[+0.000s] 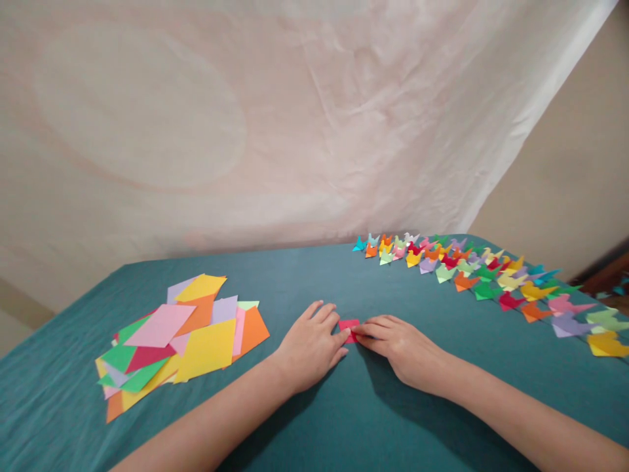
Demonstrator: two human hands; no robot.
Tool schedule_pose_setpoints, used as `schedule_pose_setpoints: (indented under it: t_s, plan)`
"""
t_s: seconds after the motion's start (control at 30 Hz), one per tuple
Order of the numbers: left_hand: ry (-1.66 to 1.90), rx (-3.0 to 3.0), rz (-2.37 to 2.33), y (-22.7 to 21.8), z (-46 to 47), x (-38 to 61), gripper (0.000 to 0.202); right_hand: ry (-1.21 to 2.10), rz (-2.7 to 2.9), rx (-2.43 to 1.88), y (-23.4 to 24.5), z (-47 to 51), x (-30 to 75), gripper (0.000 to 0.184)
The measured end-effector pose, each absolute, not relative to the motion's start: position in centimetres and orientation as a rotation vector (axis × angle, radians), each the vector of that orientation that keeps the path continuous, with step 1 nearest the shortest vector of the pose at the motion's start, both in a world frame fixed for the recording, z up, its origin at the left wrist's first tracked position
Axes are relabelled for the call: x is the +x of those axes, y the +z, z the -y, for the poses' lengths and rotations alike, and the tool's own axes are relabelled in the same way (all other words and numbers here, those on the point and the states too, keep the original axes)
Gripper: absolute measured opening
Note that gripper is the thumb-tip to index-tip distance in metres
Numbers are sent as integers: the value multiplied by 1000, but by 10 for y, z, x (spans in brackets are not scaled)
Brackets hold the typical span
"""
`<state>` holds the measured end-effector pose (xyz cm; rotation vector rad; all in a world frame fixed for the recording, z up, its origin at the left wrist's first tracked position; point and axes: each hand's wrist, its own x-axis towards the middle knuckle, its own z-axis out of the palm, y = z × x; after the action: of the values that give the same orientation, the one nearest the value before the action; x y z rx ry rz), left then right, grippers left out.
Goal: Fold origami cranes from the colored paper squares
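Observation:
A small folded piece of red paper point(349, 324) lies on the table between my two hands. My left hand point(317, 337) rests on the cloth at its left side, fingers spread, with the thumb at the paper's edge. From the right, my right hand point(400, 347) has its fingers drawn together, and their tips press on the paper's right part. Those fingertips hide some of the paper, so its exact fold cannot be made out.
A loose pile of coloured paper sheets point(206, 351) lies to the left. Rows of folded paper birds point(466, 282) stand along the right side. A dark green cloth point(295, 275) covers the table, and a pale hanging sheet point(275, 131) rises behind it.

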<state>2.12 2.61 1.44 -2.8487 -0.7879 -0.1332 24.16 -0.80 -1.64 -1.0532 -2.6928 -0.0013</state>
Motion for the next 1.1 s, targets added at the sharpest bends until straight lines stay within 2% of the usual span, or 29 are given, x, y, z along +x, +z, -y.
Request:
schedule_pose_setpoints:
  t_s: [0.6, 0.8, 1.1]
  plan:
    - [-225, -3000, 795, 19, -37, 13, 22, 50, 2684, -1072, -19, 8, 243, 39]
    - [-281, -3017, 764, 18, -35, 16, 29, 62, 2669, -1065, -18, 9, 243, 41]
    - [-114, -2909, 754, 10, -28, 16, 35, 57, 2652, -1067, -18, 11, 243, 40]
